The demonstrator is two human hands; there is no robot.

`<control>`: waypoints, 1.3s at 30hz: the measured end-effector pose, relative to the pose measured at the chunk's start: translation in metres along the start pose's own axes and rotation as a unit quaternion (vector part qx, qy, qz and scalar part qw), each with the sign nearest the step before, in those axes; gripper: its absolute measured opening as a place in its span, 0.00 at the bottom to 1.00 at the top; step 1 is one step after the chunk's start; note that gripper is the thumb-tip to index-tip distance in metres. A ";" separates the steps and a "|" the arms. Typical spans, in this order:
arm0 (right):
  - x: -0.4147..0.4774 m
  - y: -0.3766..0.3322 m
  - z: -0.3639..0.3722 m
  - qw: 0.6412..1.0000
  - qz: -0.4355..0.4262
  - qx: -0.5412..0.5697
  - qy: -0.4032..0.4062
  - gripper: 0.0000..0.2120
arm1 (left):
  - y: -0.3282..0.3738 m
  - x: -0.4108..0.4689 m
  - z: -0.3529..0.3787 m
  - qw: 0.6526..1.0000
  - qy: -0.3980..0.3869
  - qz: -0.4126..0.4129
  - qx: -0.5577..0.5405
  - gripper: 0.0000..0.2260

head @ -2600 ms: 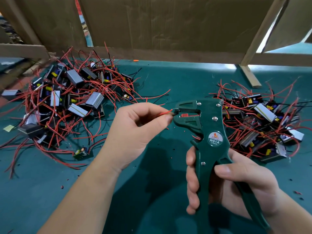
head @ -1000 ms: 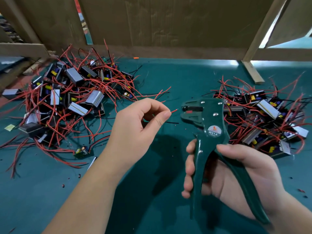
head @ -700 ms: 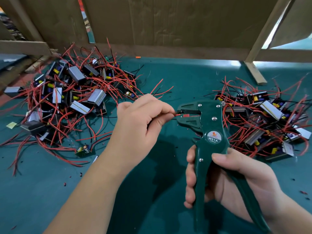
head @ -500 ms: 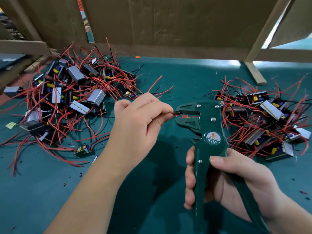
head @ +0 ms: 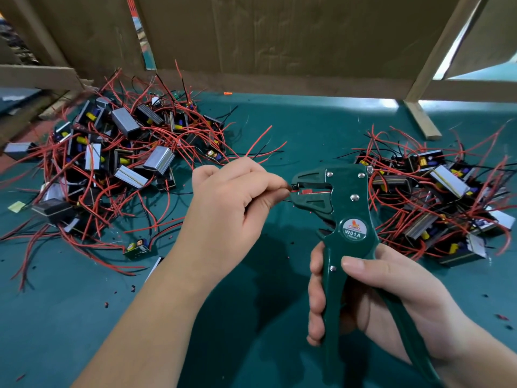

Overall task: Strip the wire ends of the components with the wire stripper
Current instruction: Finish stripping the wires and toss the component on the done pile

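My right hand [head: 372,301] grips the handles of a dark green wire stripper [head: 344,219] held upright over the teal table [head: 84,317]. Its jaws point left. My left hand [head: 229,208] pinches a red wire [head: 287,187] between thumb and forefinger, and the wire's end sits in the stripper's jaws. The component on that wire is hidden in or behind my left hand. A big pile of components [head: 112,169] with red and black wires lies at the left. A second pile [head: 439,203] lies at the right, behind the stripper.
A cardboard wall [head: 279,37] closes the back of the table. A wooden strut [head: 422,119] leans at the back right. Small red and black insulation scraps [head: 133,288] dot the teal surface near my left forearm.
My left hand brought the red wire's end from just short of the stripper into its jaws. The right hand tightened on the handles, so the jaws look closer together.
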State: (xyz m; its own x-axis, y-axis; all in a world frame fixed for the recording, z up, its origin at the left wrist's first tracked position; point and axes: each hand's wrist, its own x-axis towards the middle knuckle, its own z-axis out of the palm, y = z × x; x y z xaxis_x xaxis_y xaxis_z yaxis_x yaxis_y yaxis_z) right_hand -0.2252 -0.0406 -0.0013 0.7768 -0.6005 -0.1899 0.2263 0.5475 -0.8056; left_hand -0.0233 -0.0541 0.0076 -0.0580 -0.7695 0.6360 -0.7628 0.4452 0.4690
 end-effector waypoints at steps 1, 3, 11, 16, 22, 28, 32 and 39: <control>0.000 0.001 -0.001 1.000 -0.012 0.007 0.000 0.16 | 0.000 0.000 0.000 1.000 0.000 0.001 -0.003 0.04; 0.000 -0.002 -0.001 1.000 -0.011 0.007 -0.002 0.17 | 0.000 0.000 -0.001 1.000 0.001 0.000 -0.010 0.04; -0.001 -0.004 0.004 0.999 -0.003 0.014 0.039 0.18 | 0.001 0.001 -0.001 0.999 -0.001 -0.016 -0.052 0.02; 0.001 0.001 0.008 0.990 -0.033 0.035 0.136 0.20 | 0.003 -0.001 0.001 0.988 -0.055 -0.084 -0.121 0.16; 0.007 -0.002 -0.001 0.984 -0.095 0.112 0.102 0.26 | -0.002 -0.004 0.010 0.979 -0.053 -0.083 -0.180 0.13; 0.005 -0.001 0.003 0.994 -0.079 0.065 -0.027 0.29 | 0.014 -0.004 0.023 0.903 -0.050 -0.187 -0.383 0.45; 0.005 0.002 0.001 0.998 -0.052 0.030 -0.008 0.30 | 0.020 0.021 0.035 0.798 -0.037 -0.355 -0.485 0.48; 0.005 0.000 -0.003 0.992 -0.097 -0.010 0.080 0.36 | 0.013 0.026 0.029 0.806 0.059 -0.391 -0.440 0.10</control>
State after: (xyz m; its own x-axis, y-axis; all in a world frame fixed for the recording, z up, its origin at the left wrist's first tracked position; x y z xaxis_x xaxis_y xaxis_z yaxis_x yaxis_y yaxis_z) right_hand -0.2232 -0.0451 -0.0033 0.6168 -0.7786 -0.1156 0.3497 0.4026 -0.8459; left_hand -0.0532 -0.0811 0.0125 0.3203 -0.9467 -0.0350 0.2193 0.0382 0.9749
